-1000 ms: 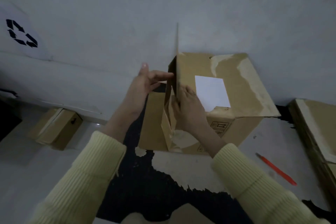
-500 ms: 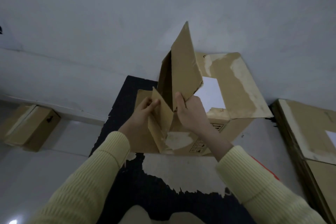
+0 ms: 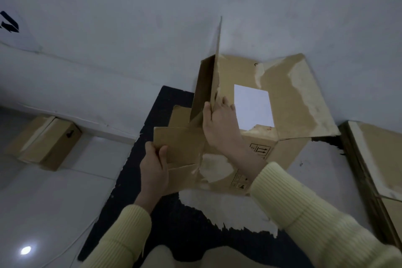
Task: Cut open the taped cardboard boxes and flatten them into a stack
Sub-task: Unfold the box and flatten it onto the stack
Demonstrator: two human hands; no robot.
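The opened cardboard box (image 3: 293,98) sits at the far edge of a black mat (image 3: 121,198) on the floor, its far side up against the pale wall (image 3: 130,17), and both hands are on its flaps at the near left corner. The right hand (image 3: 219,126) grasps a tall flap (image 3: 205,85) that stands upright and is seen almost edge-on. The thumb lies on the flap's left face and the fingers are spread on its right face, just beside a white label (image 3: 253,105) stuck on the box's broad brown panel. The left hand (image 3: 154,167), lower and nearer, is closed on the left edge of a shorter flap (image 3: 180,143) that tilts toward the camera, thumb on its front and fingers curled behind. Both arms wear ribbed yellow sleeves (image 3: 304,209). A small closed box (image 3: 45,141) lies on the white floor by the wall, well apart to the left. Flat cardboard sheets (image 3: 376,159) lie just past the mat's right edge.
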